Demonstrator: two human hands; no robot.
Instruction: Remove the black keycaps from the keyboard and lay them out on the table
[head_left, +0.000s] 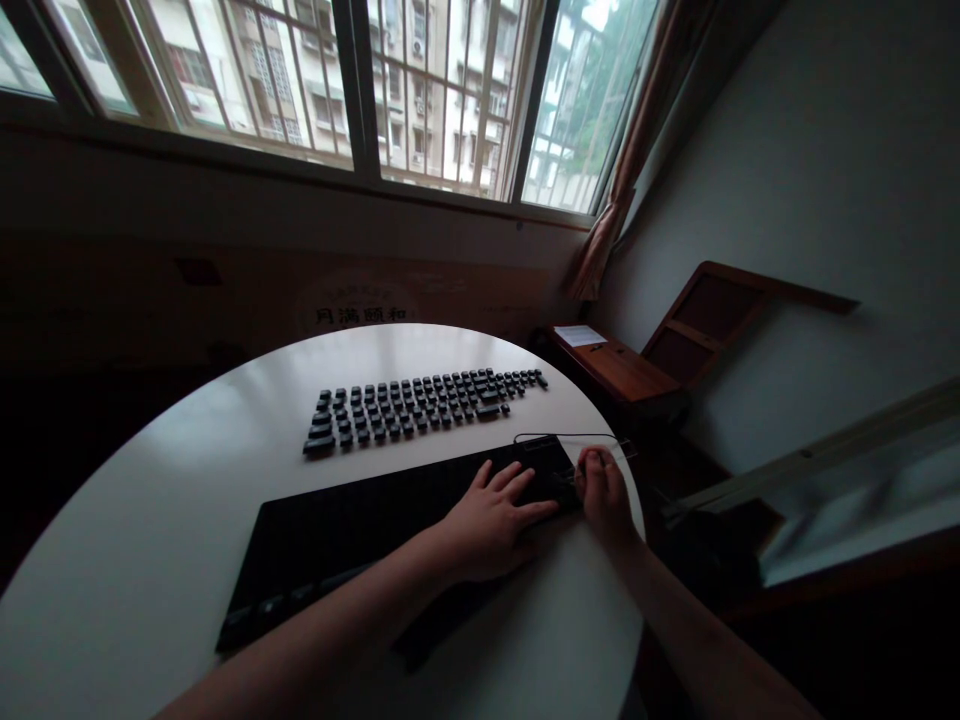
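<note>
A black keyboard [352, 530] lies at a slant on the white round table [135, 560], most of its face dark and low. My left hand [495, 515] rests on its right part with the fingers spread. At the keyboard's right end, my right hand [606, 490] is closed in a pinch. Thin wires [568, 479] stick out from its fingers toward the keyboard, like those of a keycap puller; the handle is mostly hidden. Behind the keyboard, loose black keycaps [405, 408] stand in several rows, set out like a keyboard layout.
A thin black cable [570, 434] runs from the keyboard's back edge toward the table's right rim. Beyond that rim stands a wooden chair [630, 375] with a white paper [580, 336] on it. Windows and a curtain [611, 215] are at the back.
</note>
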